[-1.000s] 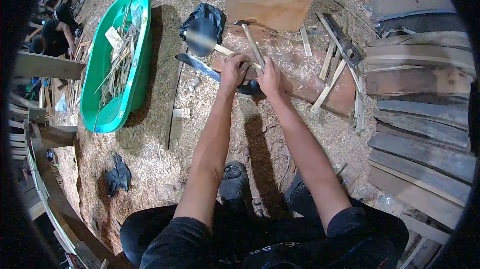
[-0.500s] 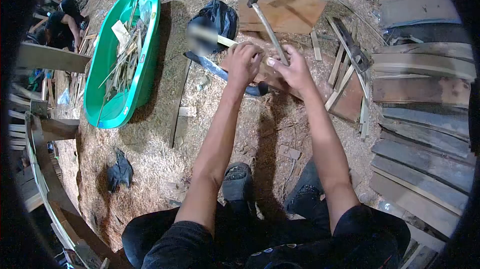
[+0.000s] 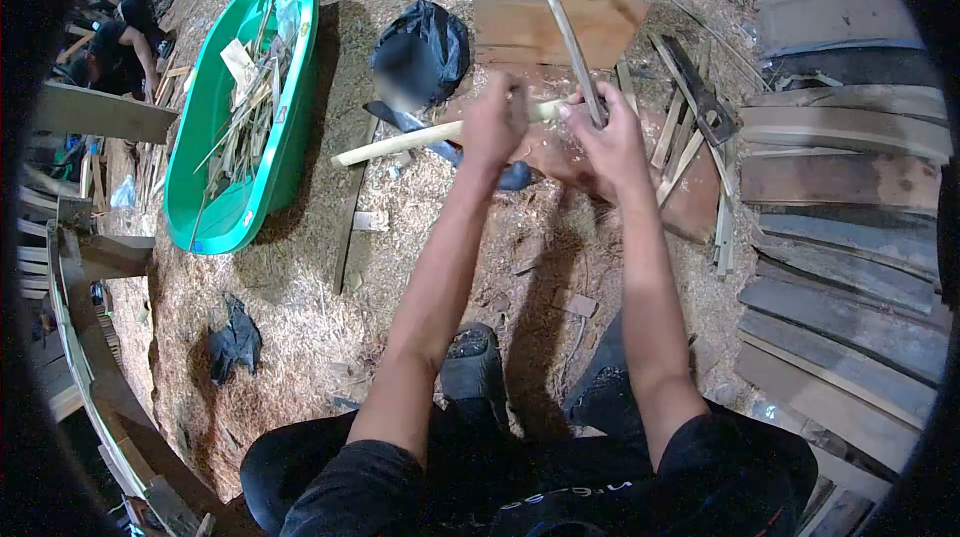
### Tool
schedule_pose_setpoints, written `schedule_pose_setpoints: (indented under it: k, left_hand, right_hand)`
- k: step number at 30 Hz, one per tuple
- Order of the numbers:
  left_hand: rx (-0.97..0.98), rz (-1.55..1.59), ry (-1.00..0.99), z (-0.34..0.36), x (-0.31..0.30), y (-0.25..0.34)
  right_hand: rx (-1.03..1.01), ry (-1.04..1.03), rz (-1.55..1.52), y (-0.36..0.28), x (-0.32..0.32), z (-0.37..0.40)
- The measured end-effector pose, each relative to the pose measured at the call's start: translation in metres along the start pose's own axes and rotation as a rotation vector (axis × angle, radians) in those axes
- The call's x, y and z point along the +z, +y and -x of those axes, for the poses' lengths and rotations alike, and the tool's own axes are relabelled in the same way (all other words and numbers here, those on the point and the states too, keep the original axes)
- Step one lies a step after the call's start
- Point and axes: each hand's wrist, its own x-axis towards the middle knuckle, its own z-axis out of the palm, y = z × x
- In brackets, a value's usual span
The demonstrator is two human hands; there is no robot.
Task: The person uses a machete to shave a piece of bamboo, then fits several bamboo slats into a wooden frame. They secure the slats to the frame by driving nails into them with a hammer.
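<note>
My left hand [image 3: 495,122] is closed at a pale wooden strip [image 3: 400,144], which slants down to the left from it. The strip's other end comes out right of that hand and reaches the fingertips of my right hand [image 3: 608,132]. My right hand is closed on the handle of a hammer [image 3: 572,42], whose head points away from me. Beneath both hands lies a reddish-brown board [image 3: 560,155]. A dark curved tube-like piece [image 3: 512,177] lies below my left hand, and a black plastic bag [image 3: 440,42] sits beyond it.
A green plastic tub [image 3: 180,187] with wood scraps stands at left. Stacked planks [image 3: 840,177] line the right side. A wooden panel [image 3: 560,22] lies ahead, and loose strips [image 3: 680,162] lie to the right. Another person [image 3: 125,47] is at the far left. Shavings cover the ground.
The strip's far end has swung left and towards me, and more of it shows. The hammer has shifted right with my right hand. My hands have moved slightly to the right.
</note>
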Motion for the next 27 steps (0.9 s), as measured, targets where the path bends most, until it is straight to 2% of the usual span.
schedule_pose_setpoints:
  k: [2, 5, 8, 9, 11, 14, 15, 16, 17, 20, 22, 27]
  left_hand:
    - [-0.125, -0.098, -0.032, -0.009, 0.007, -0.050]
    - [-0.022, -0.219, 0.012, -0.005, 0.026, -0.121]
    - [0.126, -0.368, 0.032, 0.000, 0.018, -0.123]
    - [0.022, -0.333, 0.057, 0.001, 0.019, -0.118]
    - [0.010, -0.170, 0.141, 0.007, 0.018, -0.110]
    - [0.017, -0.008, 0.232, 0.024, 0.024, -0.101]
    - [0.016, 0.021, 0.243, 0.029, 0.027, -0.098]
    - [0.015, 0.051, 0.254, 0.033, 0.028, -0.095]
    - [-0.051, 0.019, 0.167, 0.036, 0.030, -0.100]
    - [0.004, -0.111, 0.068, 0.041, 0.045, -0.121]
    - [-0.010, -0.227, 0.007, 0.039, 0.042, -0.111]
    - [-0.050, -0.402, -0.085, 0.034, 0.046, -0.104]
  right_hand:
    - [-0.051, 0.094, 0.132, 0.000, 0.004, 0.007]
    - [-0.009, 0.101, 0.239, 0.031, 0.015, 0.032]
    - [0.160, 0.034, 0.262, 0.026, 0.032, 0.058]
    - [0.031, 0.108, 0.312, 0.039, 0.038, 0.061]
    - [-0.208, 0.249, 0.404, 0.071, 0.054, 0.079]
    - [0.335, 0.063, -0.060, 0.040, 0.058, 0.091]
    - [0.372, -0.023, 0.002, 0.042, 0.052, 0.092]
    - [0.363, -0.005, 0.060, 0.043, 0.054, 0.095]
    - [0.353, 0.013, 0.120, 0.044, 0.056, 0.099]
    - [0.275, 0.081, 0.189, 0.058, 0.062, 0.110]
    - [0.197, 0.123, 0.199, 0.062, 0.064, 0.113]
    - [0.282, 0.081, 0.232, 0.060, 0.059, 0.113]
